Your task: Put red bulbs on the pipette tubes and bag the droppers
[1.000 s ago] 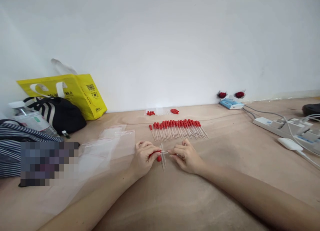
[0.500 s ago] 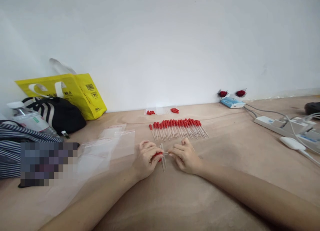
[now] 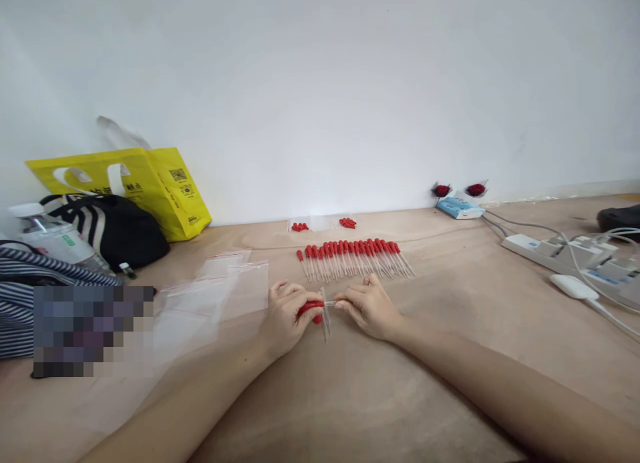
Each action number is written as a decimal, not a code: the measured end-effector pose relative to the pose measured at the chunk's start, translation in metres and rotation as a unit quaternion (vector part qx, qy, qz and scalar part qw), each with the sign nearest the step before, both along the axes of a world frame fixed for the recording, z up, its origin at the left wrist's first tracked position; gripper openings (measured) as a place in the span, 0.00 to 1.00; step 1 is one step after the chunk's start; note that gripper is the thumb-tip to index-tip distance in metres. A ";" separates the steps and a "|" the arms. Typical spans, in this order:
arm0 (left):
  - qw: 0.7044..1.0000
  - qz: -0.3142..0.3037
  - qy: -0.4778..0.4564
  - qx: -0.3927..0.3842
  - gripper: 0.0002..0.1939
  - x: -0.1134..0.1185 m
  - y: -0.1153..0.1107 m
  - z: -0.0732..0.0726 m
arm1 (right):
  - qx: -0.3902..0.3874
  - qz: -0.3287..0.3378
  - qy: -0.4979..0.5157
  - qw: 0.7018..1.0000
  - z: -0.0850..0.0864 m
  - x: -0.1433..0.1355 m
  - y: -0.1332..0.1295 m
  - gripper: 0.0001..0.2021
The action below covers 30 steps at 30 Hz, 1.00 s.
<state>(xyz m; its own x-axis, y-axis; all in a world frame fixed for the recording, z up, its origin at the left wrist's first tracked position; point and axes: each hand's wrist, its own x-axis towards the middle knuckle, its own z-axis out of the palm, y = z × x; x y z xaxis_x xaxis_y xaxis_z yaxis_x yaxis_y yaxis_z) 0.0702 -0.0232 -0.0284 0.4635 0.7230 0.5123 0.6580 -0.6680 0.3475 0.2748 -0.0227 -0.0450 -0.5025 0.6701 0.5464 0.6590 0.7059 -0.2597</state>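
Between the thumb and fingers of my left hand (image 3: 291,316) is a red rubber dropper bulb (image 3: 313,305). My right hand (image 3: 369,309) pinches a thin clear glass tube (image 3: 330,303), whose left end meets the bulb's mouth. How far it reaches inside cannot be made out. Below my left thumb shows another red bulb (image 3: 317,319), partly hidden. Loose clear tubes (image 3: 326,329) lie on the table under the two hands. Just beyond, several droppers (image 3: 350,249) with red bulbs and clear stems lie side by side in a row.
Small piles of red bulbs (image 3: 300,227) lie near the wall. Clear zip bags (image 3: 200,303) spread over the left side. Farther left are a yellow bag (image 3: 187,209), a black pouch (image 3: 130,233) and a bottle (image 3: 65,239). A power strip (image 3: 540,248) with cables sits right.
The red bulb in my left hand now shows more plainly, lined up with the tube in my right hand. Both hands stay close together; the whole view has shifted slightly.
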 end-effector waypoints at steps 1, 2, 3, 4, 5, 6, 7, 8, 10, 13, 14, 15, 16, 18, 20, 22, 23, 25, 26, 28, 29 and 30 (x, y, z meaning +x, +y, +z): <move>1.000 0.002 -0.007 -0.004 0.07 -0.002 0.000 0.001 | -0.006 0.000 0.004 1.000 0.001 0.003 0.000 0.12; 1.000 0.003 -0.017 -0.012 0.06 -0.004 0.001 0.001 | -0.009 0.004 0.005 1.000 0.002 0.007 -0.001 0.11; 0.999 0.003 -0.033 -0.026 0.06 -0.005 0.002 0.001 | -0.009 0.009 0.005 1.000 0.003 0.009 -0.001 0.11; 0.997 0.004 -0.060 -0.048 0.06 -0.006 0.003 0.001 | -0.008 0.012 0.006 1.000 0.004 0.012 -0.002 0.10; 0.992 0.003 -0.099 -0.079 0.06 -0.006 0.004 0.001 | -0.006 0.011 0.008 1.000 0.005 0.013 -0.003 0.10; 0.982 0.002 -0.150 -0.118 0.07 -0.005 0.005 0.000 | -0.003 0.007 0.013 1.000 0.006 0.012 -0.004 0.10; 0.965 0.002 -0.210 -0.159 0.09 -0.003 0.006 -0.001 | 0.000 0.001 0.019 1.000 0.006 0.011 -0.006 0.10; 0.940 0.002 -0.278 -0.196 0.12 0.000 0.007 -0.001 | 0.003 -0.004 0.024 1.000 0.007 0.008 -0.007 0.10; 0.876 0.001 -0.410 -0.254 0.18 0.007 0.006 -0.001 | 0.012 -0.003 0.029 0.999 0.007 0.000 -0.010 0.11; 0.781 0.008 -0.533 -0.325 0.18 0.013 0.007 0.007 | 0.020 0.024 0.032 0.999 0.006 -0.009 -0.012 0.12; 0.764 0.021 -0.549 -0.338 0.17 0.013 0.010 0.011 | 0.020 0.031 0.035 0.999 0.006 -0.010 -0.012 0.13; 0.760 0.042 -0.548 -0.347 0.15 0.010 0.014 0.017 | 0.017 0.034 0.041 0.998 0.005 -0.010 -0.011 0.14; 0.766 0.068 -0.536 -0.348 0.14 0.006 0.020 0.022 | 0.013 0.031 0.048 0.998 0.005 -0.010 -0.010 0.14; 0.803 0.134 -0.455 -0.360 0.14 -0.005 0.037 0.034 | 0.003 0.014 0.065 0.998 0.004 -0.007 -0.007 0.13; 0.813 0.160 -0.408 -0.383 0.13 -0.014 0.060 0.041 | -0.005 -0.012 0.077 0.997 0.002 -0.004 -0.004 0.11; 0.821 0.188 -0.370 -0.392 0.12 -0.020 0.084 0.042 | -0.009 -0.033 0.079 0.996 0.001 -0.003 -0.002 0.10; 0.825 0.202 -0.350 -0.396 0.11 -0.020 0.096 0.040 | -0.010 -0.039 0.076 0.996 0.001 -0.003 -0.002 0.10; 0.831 0.232 -0.309 -0.401 0.11 -0.018 0.117 0.032 | -0.009 -0.041 0.065 0.997 0.000 -0.003 -0.002 0.09; 0.833 0.245 -0.289 -0.403 0.11 -0.016 0.126 0.027 | -0.007 -0.039 0.059 0.997 0.000 -0.003 -0.002 0.09; 0.835 0.267 -0.254 -0.409 0.13 -0.012 0.140 0.019 | -0.005 -0.037 0.051 0.998 0.000 -0.003 -0.003 0.09; 0.836 0.273 -0.240 -0.412 0.14 -0.011 0.145 0.015 | -0.005 -0.037 0.049 0.998 0.001 -0.003 -0.003 0.09; 0.837 0.278 -0.226 -0.414 0.14 -0.010 0.149 0.013 | -0.005 -0.037 0.049 0.998 0.001 -0.003 -0.003 0.09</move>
<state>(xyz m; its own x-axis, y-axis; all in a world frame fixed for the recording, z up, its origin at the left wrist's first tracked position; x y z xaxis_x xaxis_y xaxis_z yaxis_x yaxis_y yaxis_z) 0.0602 0.1253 -0.0157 -0.1679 0.9566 -0.2381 0.4628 0.2897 0.8378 0.2720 -0.0258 -0.0445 -0.3970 0.7089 0.5829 0.6801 0.6538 -0.3318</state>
